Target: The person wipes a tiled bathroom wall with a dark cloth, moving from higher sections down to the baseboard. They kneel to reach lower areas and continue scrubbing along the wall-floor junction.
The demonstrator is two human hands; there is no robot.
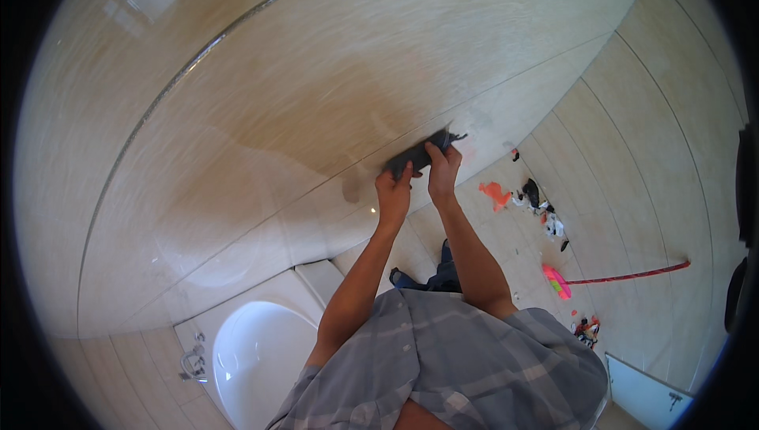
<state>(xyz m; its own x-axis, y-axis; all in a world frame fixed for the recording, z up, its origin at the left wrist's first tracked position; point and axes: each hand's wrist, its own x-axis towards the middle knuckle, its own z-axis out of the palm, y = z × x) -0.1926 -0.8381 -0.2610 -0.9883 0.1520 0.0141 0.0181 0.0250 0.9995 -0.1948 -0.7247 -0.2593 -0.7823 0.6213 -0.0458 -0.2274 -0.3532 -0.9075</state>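
Both of my hands hold a dark grey bundle of soft material point(417, 157), in front of the tiled wall point(308, 74). It looks like a rolled or folded bag or cloth; which one, I cannot tell. My left hand point(394, 194) grips its lower left end, thumb on top. Farther up, my right hand point(443, 172) pinches the other end, where a ragged dark tip sticks out to the right. The fingers behind the bundle are mostly hidden.
A white bathtub point(267, 365) with a chrome tap point(193, 365) stands at lower left. Orange plastic point(494, 194) and other scraps point(552, 225) litter the floor. A pink broom head point(556, 282) has a red handle point(628, 276). Another litter pile point(586, 332) lies near a white door point(643, 385).
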